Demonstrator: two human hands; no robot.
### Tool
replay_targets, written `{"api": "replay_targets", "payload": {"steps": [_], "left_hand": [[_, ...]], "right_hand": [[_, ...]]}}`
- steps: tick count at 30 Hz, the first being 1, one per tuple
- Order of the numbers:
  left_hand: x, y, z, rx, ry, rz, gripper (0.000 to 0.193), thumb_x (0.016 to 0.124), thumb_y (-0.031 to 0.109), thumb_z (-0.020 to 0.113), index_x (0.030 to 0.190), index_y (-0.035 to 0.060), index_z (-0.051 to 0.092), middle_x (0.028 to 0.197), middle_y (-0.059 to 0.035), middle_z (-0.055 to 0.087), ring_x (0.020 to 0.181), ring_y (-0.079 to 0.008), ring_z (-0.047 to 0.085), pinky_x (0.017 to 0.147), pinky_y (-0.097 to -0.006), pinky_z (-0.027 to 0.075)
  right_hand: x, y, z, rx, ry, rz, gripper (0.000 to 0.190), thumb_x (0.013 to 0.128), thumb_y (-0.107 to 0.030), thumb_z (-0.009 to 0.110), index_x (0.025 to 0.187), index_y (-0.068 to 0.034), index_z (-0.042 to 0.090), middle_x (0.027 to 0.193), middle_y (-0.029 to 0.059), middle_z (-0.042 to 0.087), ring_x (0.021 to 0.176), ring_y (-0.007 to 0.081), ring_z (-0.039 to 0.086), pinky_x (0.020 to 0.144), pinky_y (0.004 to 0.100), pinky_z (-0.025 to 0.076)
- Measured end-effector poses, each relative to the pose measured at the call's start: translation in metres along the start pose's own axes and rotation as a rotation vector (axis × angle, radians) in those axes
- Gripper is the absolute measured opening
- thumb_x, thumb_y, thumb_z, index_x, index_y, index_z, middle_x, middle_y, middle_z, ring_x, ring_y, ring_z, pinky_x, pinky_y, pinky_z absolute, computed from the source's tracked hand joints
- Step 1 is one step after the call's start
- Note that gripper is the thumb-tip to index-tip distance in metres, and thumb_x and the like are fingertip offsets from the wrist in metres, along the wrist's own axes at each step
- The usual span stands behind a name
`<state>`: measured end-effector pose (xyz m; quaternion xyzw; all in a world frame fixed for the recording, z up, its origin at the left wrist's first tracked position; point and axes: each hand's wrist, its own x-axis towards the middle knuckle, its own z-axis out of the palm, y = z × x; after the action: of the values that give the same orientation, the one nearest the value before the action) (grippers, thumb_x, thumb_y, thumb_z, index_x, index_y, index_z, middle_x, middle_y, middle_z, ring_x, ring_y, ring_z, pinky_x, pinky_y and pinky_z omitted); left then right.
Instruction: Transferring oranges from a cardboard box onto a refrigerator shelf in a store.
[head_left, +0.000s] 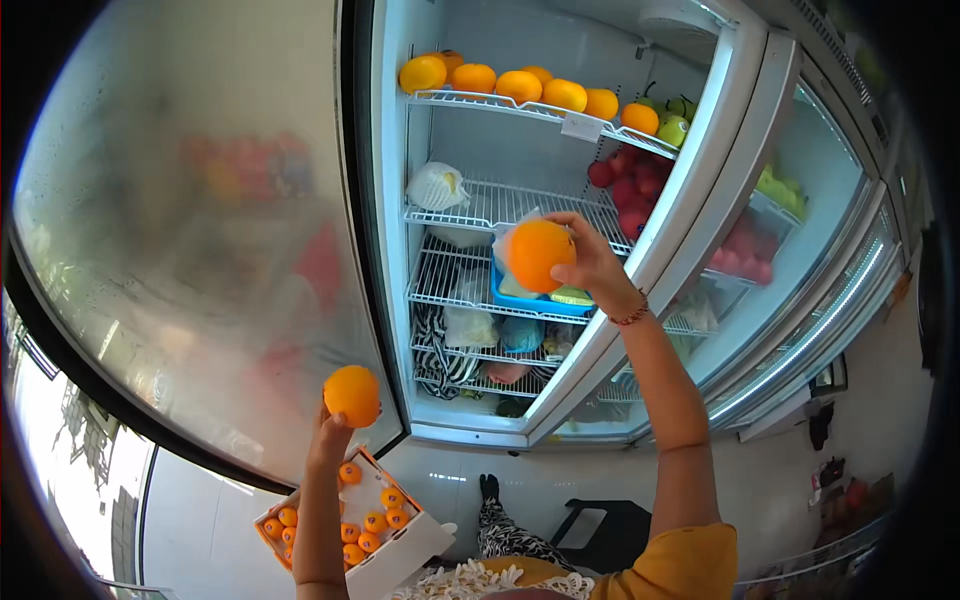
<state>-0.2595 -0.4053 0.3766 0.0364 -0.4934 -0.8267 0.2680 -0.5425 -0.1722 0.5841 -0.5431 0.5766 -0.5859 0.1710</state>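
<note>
My right hand (592, 262) grips an orange (541, 256) in front of the open display fridge, between its wire shelves and me. Lower and to the left, my left hand (330, 424) holds another orange (352, 396) before the fogged glass door (225, 315). Several oranges (519, 86) stand in a row on the top wire shelf (510, 103), with green fruit (673, 130) at its right end. Below my left forearm, a cardboard box (409, 544) on the floor contains several more oranges (375, 522), partly hidden by the arm.
A foam-netted fruit (437, 186) and red fruit (636, 187) sit on the second shelf. Beneath are a blue tray (536, 304) and bagged goods (471, 328). The glass door stands swung out at left. A black stool-like object (604, 534) is on the floor near my foot (489, 487).
</note>
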Motion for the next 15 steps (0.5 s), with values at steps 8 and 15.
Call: {"api": "replay_targets", "payload": {"steps": [8, 15], "left_hand": [[0.194, 0.138, 0.189, 0.572, -0.262, 0.634, 0.072, 0.064, 0.021, 0.076, 0.121, 0.0018, 0.037, 0.113, -0.0110, 0.047, 0.107, -0.0217, 0.049, 0.090, -0.0351, 0.042], [0.325, 0.194, 0.238, 0.895, -0.002, 0.809, 0.069, 0.068, 0.037, 0.074, 0.118, 0.0016, 0.040, 0.110, -0.0152, 0.048, 0.100, -0.0246, 0.055, 0.080, -0.0317, 0.050]], "right_hand": [[0.190, -0.075, -0.134, -0.536, 0.162, -0.373, 0.060, 0.074, -0.039, 0.068, 0.116, -0.003, 0.044, 0.097, 0.0118, 0.059, 0.085, 0.0163, 0.060, 0.078, 0.0250, 0.049], [0.325, -0.069, -0.187, -1.048, 0.092, -0.064, 0.067, 0.066, -0.045, 0.068, 0.119, -0.010, 0.046, 0.105, 0.0145, 0.056, 0.089, 0.0191, 0.057, 0.072, 0.0288, 0.051]]}}
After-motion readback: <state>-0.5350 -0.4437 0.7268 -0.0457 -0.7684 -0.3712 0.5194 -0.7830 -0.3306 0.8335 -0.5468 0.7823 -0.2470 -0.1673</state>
